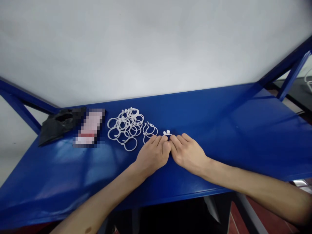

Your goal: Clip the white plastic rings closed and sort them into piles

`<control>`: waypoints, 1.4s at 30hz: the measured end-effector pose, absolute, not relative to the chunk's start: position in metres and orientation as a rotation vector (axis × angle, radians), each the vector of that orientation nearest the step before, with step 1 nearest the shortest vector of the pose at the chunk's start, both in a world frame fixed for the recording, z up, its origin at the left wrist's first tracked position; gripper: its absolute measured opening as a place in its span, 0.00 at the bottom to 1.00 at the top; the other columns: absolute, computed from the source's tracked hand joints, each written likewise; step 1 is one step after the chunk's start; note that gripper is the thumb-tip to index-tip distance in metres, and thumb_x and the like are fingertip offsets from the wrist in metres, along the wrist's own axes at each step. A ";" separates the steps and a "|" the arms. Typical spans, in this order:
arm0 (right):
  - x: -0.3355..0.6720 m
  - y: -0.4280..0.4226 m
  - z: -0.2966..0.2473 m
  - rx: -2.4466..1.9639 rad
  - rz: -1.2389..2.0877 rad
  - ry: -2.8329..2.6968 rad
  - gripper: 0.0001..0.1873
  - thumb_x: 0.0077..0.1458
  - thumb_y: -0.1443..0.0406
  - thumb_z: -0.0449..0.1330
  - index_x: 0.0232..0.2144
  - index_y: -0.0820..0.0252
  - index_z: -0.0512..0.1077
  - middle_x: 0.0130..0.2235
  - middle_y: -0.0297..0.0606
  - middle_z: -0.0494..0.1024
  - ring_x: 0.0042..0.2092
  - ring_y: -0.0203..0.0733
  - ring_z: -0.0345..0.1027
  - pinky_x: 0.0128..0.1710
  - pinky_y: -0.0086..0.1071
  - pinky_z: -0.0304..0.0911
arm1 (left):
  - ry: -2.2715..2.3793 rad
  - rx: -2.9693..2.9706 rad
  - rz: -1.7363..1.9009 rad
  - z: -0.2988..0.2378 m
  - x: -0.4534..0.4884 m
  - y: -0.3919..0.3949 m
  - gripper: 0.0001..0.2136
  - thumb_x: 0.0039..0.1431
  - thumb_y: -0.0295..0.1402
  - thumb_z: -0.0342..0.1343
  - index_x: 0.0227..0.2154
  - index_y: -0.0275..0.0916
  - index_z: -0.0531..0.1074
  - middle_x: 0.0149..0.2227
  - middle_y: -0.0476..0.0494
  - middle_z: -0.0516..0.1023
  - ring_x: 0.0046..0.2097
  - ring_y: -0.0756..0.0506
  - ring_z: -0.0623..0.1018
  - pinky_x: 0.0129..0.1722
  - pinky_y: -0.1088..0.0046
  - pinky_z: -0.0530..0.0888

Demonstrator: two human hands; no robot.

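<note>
On the blue table (pixel 231 130) my left hand (pixel 152 156) and my right hand (pixel 188 152) rest side by side, fingertips meeting. Both pinch a small white plastic ring (pixel 167 133), of which only the clasp end shows past my fingers. Just left of my left hand lies a pile of several white plastic rings (pixel 126 126), with a pair of rings (pixel 149 130) set apart next to my fingers.
A crumpled black plastic bag (pixel 58 125) lies at the table's far left, beside a blurred pinkish packet (pixel 89 128). A white wall stands behind the table. Blue frame struts (pixel 290 74) rise at both ends.
</note>
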State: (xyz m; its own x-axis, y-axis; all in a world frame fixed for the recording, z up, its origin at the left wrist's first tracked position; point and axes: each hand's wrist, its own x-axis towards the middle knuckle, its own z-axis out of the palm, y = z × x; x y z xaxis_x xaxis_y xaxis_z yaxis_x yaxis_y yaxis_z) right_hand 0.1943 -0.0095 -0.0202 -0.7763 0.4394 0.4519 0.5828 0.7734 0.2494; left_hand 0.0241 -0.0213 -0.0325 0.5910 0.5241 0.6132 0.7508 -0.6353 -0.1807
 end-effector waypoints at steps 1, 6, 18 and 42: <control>0.193 -0.011 -0.021 -0.799 -0.553 -2.593 0.16 0.58 0.79 0.48 0.25 0.62 0.69 0.27 0.41 0.72 0.28 0.42 0.58 0.31 0.38 0.49 | -1.029 -2.399 -0.728 -0.033 0.024 -0.022 0.13 0.65 0.19 0.43 0.28 0.36 0.67 0.32 0.41 0.77 0.32 0.46 0.75 0.35 0.68 0.72; 0.194 -0.014 -0.020 -0.895 -0.585 -2.575 0.18 0.57 0.80 0.46 0.23 0.60 0.68 0.24 0.39 0.68 0.26 0.42 0.58 0.29 0.38 0.49 | -1.049 -2.409 -0.698 -0.032 0.024 -0.021 0.15 0.65 0.18 0.43 0.25 0.38 0.65 0.26 0.45 0.71 0.28 0.46 0.72 0.31 0.69 0.70; 0.208 0.004 -0.016 -0.691 -0.387 -2.618 0.16 0.66 0.75 0.49 0.35 0.67 0.76 0.40 0.45 0.81 0.32 0.40 0.70 0.31 0.36 0.59 | -0.947 -2.528 -0.727 -0.025 0.012 -0.013 0.11 0.67 0.20 0.46 0.31 0.37 0.68 0.29 0.46 0.74 0.32 0.48 0.72 0.41 0.70 0.73; 0.225 0.031 -0.017 -0.855 0.173 -2.556 0.25 0.66 0.57 0.56 0.60 0.64 0.66 0.56 0.54 0.73 0.56 0.54 0.69 0.53 0.53 0.72 | -1.864 -2.161 -0.716 -0.015 -0.070 0.029 0.24 0.67 0.50 0.49 0.57 0.41 0.72 0.64 0.34 0.68 0.62 0.30 0.69 0.58 0.44 0.67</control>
